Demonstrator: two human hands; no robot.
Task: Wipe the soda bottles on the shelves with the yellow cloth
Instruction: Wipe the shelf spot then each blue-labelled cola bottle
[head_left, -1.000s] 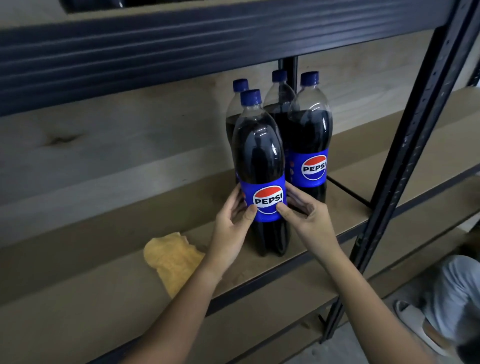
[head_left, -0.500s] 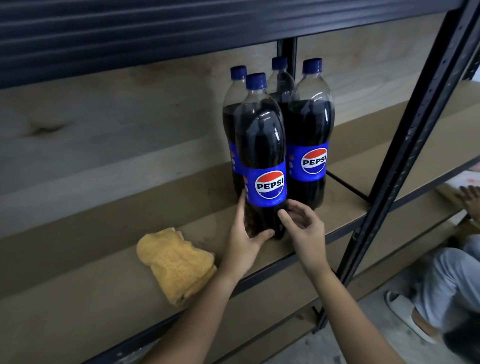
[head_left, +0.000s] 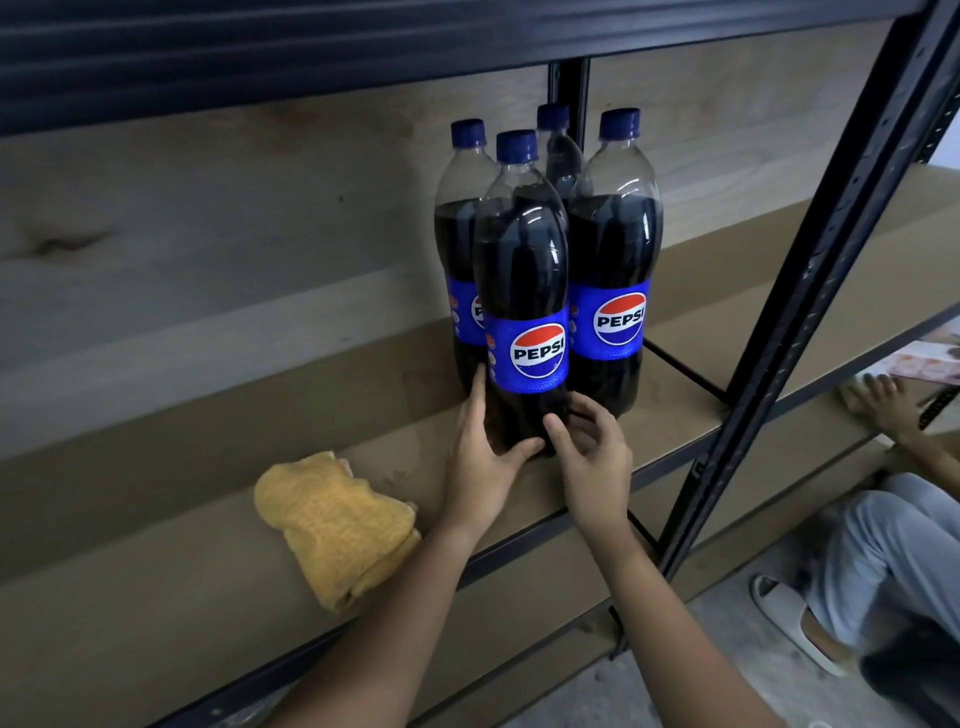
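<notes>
Cupping front Pepsi bottle (head_left: 524, 291) low, left hand (head_left: 480, 462) and right hand (head_left: 592, 457) curled round base. Best steadied upright; yellow cloth (head_left: 335, 525) lying left of grip.

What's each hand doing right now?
Left hand: grips the front bottle low down.
Right hand: fingers curled loosely beside the bottle's base; contact cannot be told.

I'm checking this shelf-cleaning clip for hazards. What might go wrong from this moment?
Both hands, left hand and right hand, hold the front bottle only at its base; being tall, it may tip into the three bottles behind. It stands near the shelf edge, so a slip might drop it. The yellow cloth also lies near that edge.
</notes>
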